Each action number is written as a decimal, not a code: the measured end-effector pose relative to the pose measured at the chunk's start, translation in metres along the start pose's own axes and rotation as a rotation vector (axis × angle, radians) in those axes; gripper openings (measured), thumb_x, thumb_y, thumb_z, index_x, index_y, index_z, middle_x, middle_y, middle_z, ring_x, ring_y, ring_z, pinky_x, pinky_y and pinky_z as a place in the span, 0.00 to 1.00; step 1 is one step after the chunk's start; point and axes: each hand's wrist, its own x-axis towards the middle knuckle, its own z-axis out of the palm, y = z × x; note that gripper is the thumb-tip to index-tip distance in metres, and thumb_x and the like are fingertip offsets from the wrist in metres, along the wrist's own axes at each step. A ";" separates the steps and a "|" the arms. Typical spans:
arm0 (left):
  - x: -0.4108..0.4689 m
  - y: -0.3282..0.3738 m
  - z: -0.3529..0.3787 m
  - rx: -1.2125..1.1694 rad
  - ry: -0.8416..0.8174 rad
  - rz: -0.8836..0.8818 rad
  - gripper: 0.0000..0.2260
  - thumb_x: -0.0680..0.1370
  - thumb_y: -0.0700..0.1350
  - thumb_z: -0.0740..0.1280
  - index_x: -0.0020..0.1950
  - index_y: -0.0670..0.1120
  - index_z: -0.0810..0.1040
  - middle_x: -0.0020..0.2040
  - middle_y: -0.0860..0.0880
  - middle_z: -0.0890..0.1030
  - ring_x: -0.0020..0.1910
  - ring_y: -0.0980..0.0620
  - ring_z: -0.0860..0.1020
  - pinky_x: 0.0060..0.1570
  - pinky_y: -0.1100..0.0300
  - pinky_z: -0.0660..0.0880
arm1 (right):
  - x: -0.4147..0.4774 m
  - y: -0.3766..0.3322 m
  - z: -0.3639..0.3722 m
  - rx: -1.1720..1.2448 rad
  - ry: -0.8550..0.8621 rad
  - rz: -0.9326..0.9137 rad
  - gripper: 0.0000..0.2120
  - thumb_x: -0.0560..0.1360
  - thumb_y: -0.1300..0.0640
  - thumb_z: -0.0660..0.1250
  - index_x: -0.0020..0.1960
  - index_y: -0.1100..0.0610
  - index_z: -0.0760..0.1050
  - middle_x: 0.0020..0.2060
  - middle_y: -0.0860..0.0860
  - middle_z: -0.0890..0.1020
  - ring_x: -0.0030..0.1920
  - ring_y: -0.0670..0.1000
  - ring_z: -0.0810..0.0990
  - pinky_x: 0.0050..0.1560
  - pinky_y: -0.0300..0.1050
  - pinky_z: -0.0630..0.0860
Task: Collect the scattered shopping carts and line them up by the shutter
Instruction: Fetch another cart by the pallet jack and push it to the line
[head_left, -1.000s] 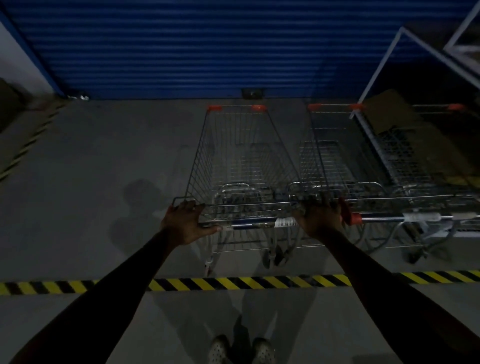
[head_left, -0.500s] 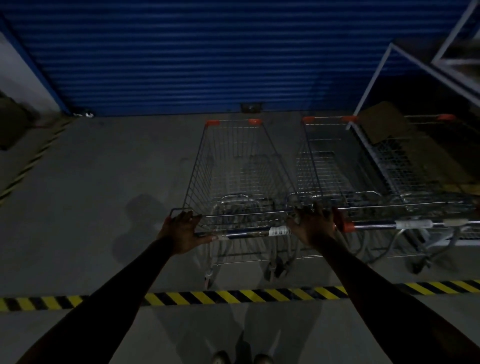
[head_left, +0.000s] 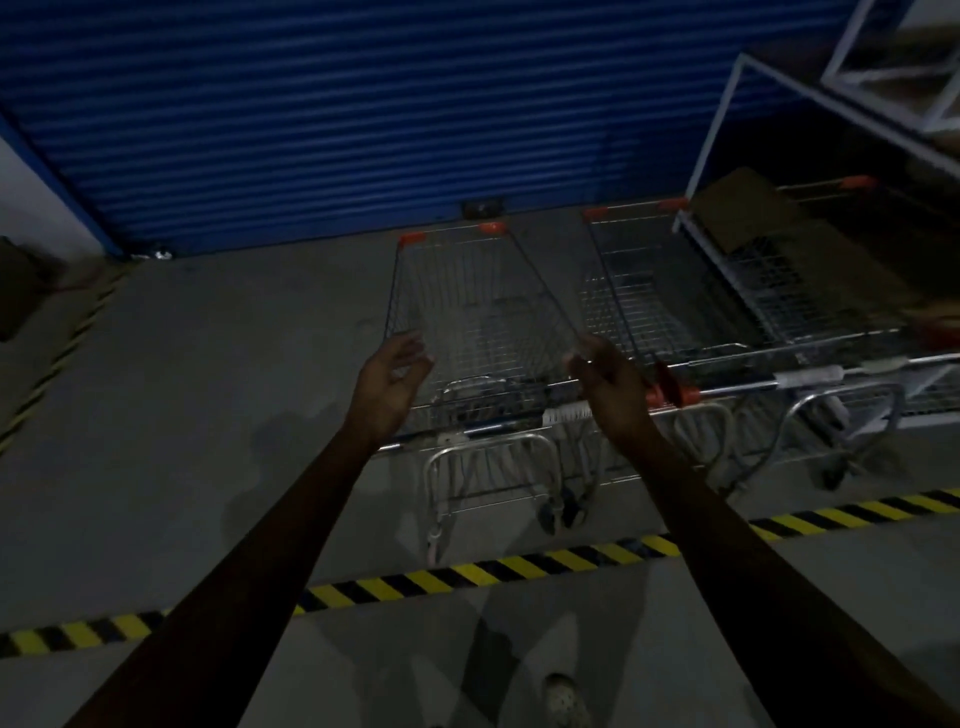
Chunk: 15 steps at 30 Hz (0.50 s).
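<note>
Both hands free, carts parked nose-first toward the shutter.
I see my left hand (head_left: 389, 382) and right hand (head_left: 608, 376) hovering above the handle bar (head_left: 498, 427) of the nearest shopping cart (head_left: 467, 312), fingers loose, gripping nothing. That cart faces the blue roller shutter (head_left: 363, 104), its front just short of it. A second cart (head_left: 639, 291) stands beside it, equally near the shutter. The striped hazard tape (head_left: 467, 574) lies farther from the shutter.

White label (head_left: 566, 414) on cart (head_left: 470, 322) — unreadable
</note>
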 end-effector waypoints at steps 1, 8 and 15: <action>-0.004 0.003 -0.003 -0.050 -0.010 0.006 0.11 0.79 0.40 0.70 0.61 0.45 0.77 0.53 0.49 0.81 0.50 0.59 0.78 0.56 0.58 0.73 | -0.011 -0.006 0.006 0.101 0.024 0.034 0.31 0.70 0.44 0.77 0.65 0.59 0.75 0.62 0.55 0.80 0.63 0.55 0.79 0.62 0.52 0.76; -0.052 0.003 -0.043 -0.370 -0.173 -0.038 0.06 0.82 0.42 0.65 0.57 0.49 0.80 0.58 0.42 0.82 0.57 0.48 0.80 0.54 0.57 0.77 | -0.132 -0.047 0.060 0.332 0.164 0.135 0.15 0.72 0.48 0.68 0.57 0.52 0.77 0.48 0.52 0.82 0.44 0.49 0.81 0.40 0.38 0.76; -0.117 0.016 -0.059 -0.487 -0.450 -0.047 0.07 0.77 0.49 0.69 0.51 0.47 0.80 0.50 0.41 0.82 0.48 0.48 0.81 0.46 0.58 0.76 | -0.262 -0.073 0.081 0.319 0.386 0.157 0.05 0.83 0.51 0.63 0.53 0.48 0.78 0.47 0.49 0.84 0.44 0.48 0.83 0.46 0.44 0.78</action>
